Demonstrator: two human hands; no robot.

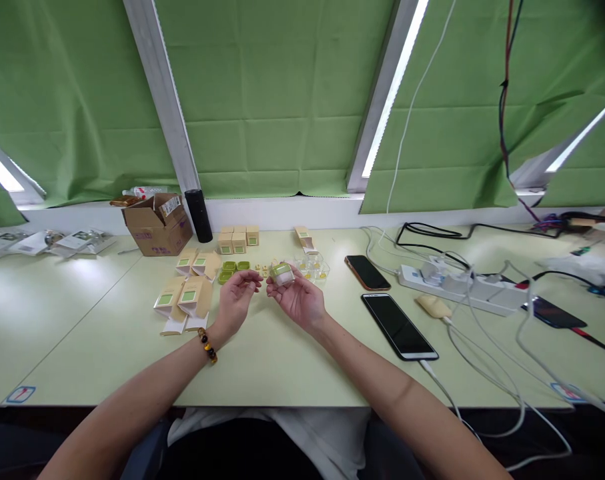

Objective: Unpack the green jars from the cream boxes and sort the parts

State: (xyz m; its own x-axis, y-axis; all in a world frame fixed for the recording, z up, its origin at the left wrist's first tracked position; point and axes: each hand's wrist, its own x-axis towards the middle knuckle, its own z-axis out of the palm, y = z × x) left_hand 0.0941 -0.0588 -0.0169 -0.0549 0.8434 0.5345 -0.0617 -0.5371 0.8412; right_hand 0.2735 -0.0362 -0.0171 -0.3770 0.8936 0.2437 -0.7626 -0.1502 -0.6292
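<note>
My right hand holds a small clear jar with a green band, tilted above the table. To its left, my left hand is apart from the jar, its fingers loosely bent with gaps between them and nothing visible in them. Just beyond the left hand are green square trays or lids. Several tiny yellowish pieces lie between the two hands. Clear containers with yellow bits inside stand behind my right hand, which partly hides them.
Open kraft boxes are left of my hands; closed ones stand behind. A cardboard carton and a black cylinder are at the back left. Rightward lie two phones, a power strip and tangled cables.
</note>
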